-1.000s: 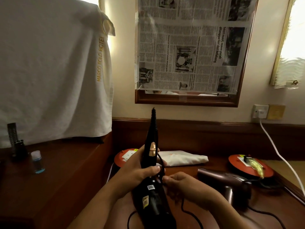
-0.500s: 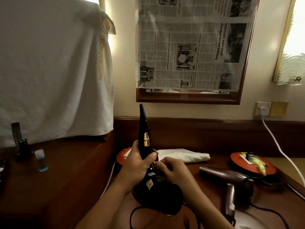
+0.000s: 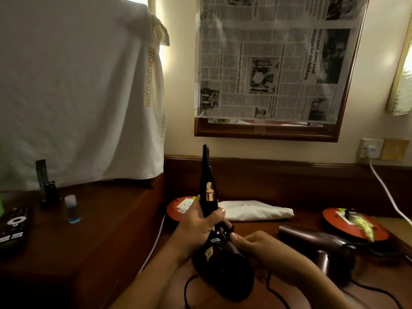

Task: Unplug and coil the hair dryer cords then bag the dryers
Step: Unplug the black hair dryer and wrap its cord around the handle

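Note:
A black hair dryer [image 3: 223, 264] with a gold switch stands handle-up above the desk. My left hand [image 3: 196, 226] grips its handle. My right hand [image 3: 260, 246] pinches the black cord [image 3: 270, 286] close to the dryer body. That cord loops down over the desk in front of me. A second, brown hair dryer [image 3: 321, 246] lies on the desk at the right, its cord trailing right. A folded white bag [image 3: 254, 210] lies behind the dryers.
Two orange round cord reels [image 3: 180, 207] [image 3: 334, 221] sit at the back of the desk. A white cable [image 3: 385, 190] runs from the wall socket [image 3: 371, 148]. A raised ledge at left holds a remote [image 3: 13, 226], a small blue bottle [image 3: 72, 210] and a draped white towel [image 3: 73, 90].
The black dryer has tipped from lying toward me to more upright, then eased a little. My right hand slid along the cord at the dryer body. The view shifted slightly.

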Demonstrator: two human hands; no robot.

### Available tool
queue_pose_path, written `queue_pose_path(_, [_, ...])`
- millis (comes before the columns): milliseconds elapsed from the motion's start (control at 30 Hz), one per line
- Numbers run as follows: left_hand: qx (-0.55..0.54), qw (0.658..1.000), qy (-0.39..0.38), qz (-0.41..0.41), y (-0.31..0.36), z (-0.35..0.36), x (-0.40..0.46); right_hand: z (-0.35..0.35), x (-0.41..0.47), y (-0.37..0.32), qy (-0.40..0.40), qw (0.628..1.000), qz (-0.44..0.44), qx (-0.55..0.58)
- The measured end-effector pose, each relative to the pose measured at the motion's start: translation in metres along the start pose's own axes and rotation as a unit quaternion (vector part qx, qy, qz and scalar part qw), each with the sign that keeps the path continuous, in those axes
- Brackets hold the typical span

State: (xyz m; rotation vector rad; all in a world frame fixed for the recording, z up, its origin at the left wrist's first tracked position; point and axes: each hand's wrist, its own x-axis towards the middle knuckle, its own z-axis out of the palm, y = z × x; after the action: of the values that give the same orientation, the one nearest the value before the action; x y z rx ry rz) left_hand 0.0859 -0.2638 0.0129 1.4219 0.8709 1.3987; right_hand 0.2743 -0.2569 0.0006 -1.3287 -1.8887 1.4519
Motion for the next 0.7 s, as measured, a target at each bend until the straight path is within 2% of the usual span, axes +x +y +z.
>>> queue_pose_path(67, [0.098, 0.995, -0.021, 0.020, -0.004, -0.001, -0.001, -0.007, -0.002, -0.003, 0.013, 0.998, 0.003, -0.065])
queue_pose_path(133, [0.168, 0.984, -0.040, 0.046, -0.005, -0.002, -0.002, -0.015, -0.004, -0.009, 0.068, 0.989, -0.020, -0.127])
queue_pose_path(233, [0.189, 0.978, -0.062, 0.059, -0.003, 0.000, -0.005, -0.021, -0.013, -0.031, 0.186, 0.969, -0.128, -0.099])
queue_pose_path(300, [0.194, 0.976, -0.077, 0.057, -0.002, 0.005, -0.006, -0.017, -0.019, -0.050, 0.157, 0.969, -0.183, -0.050])
queue_pose_path(367, [0.200, 0.975, -0.085, 0.045, -0.002, 0.011, -0.007, -0.009, -0.018, -0.062, 0.131, 0.969, -0.203, -0.044])
queue_pose_path(467, [0.205, 0.976, -0.070, 0.023, 0.000, 0.019, -0.007, -0.003, -0.011, -0.070, 0.205, 0.948, -0.218, -0.110])
queue_pose_path(533, [0.233, 0.969, -0.078, 0.027, 0.007, 0.021, -0.003, -0.005, -0.009, -0.070, 0.234, 0.939, -0.231, -0.104])
queue_pose_path(600, [0.251, 0.961, -0.115, 0.010, 0.018, 0.018, 0.001, -0.010, -0.007, -0.064, 0.246, 0.935, -0.247, -0.062])
queue_pose_path(700, [0.242, 0.945, -0.213, -0.052, 0.036, 0.005, 0.003, -0.008, -0.007, -0.056, 0.261, 0.927, -0.267, 0.021])
